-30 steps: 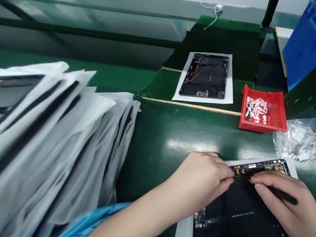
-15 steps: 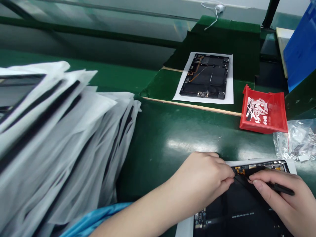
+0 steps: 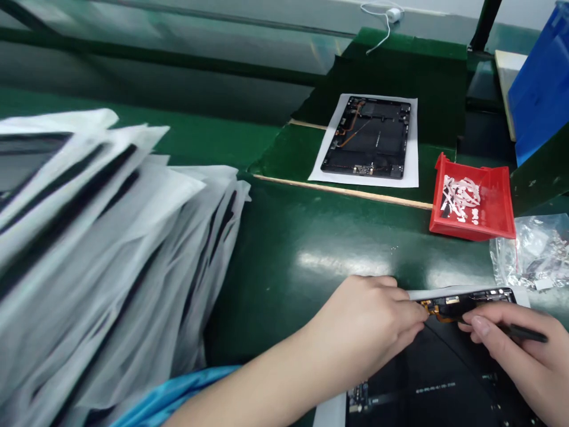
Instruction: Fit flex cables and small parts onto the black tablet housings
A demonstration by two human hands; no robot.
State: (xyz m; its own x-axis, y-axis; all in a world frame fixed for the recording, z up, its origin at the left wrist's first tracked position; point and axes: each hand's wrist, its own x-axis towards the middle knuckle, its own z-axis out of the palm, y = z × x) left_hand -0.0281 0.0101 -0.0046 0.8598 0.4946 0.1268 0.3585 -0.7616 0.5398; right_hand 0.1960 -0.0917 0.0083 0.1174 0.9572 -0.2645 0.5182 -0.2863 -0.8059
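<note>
Below me at the lower right lies an opened tablet (image 3: 427,362), its dark inside facing up, on a white sheet (image 3: 331,409). Along its far edge runs an orange flex cable (image 3: 438,313). My left hand (image 3: 377,320) is closed, fingertips pinched together at the tablet's far left corner beside that cable; what they grip is hidden. My right hand (image 3: 520,338) is closed around a slim black hand tool (image 3: 528,334), held like a pen over the tablet's far side. The tool's tip is hard to make out near the flex cable.
Another opened tablet (image 3: 371,136) lies on a white sheet farther back. A red bin (image 3: 498,207) holds small white pieces, next to a clear plastic bag (image 3: 528,249). White sleeves (image 3: 146,267) with dark panels are stacked at left. A blue crate (image 3: 540,89) stands at the far right.
My right hand and its tool have shifted slightly to the right, uncovering more of the orange flex cable. The left hand stays at the tablet's corner, barely moved.
</note>
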